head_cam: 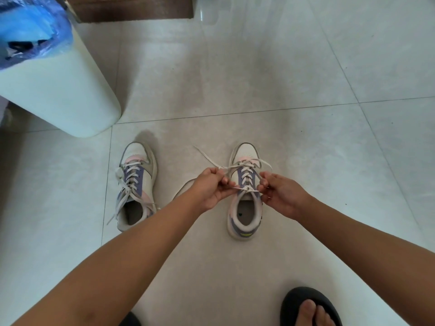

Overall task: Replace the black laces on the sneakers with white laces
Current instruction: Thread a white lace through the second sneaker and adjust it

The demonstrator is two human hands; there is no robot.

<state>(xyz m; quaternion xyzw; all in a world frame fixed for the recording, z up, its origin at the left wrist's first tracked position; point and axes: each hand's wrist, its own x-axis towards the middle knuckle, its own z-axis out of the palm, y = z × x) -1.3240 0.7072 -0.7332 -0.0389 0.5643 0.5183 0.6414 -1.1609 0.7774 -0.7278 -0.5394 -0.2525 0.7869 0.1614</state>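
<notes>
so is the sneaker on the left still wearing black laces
No, the left sneaker is threaded with white laces, their ends lying loose, while both hands work the lace on the right sneaker.

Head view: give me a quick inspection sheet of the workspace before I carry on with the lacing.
Surface: pale tiled floor.
Job's things: left sneaker, white lace through its eyelets, ends loose; right sneaker, white lace threaded to the top. No black laces seen.
Clutter: nothing seen.
Grips: left hand and right hand each pinch a lace end at the right sneaker's top eyelets.
Cables: nothing seen.
Surroundings: white bin with blue liner far left; black slipper on a foot, near right.
</notes>
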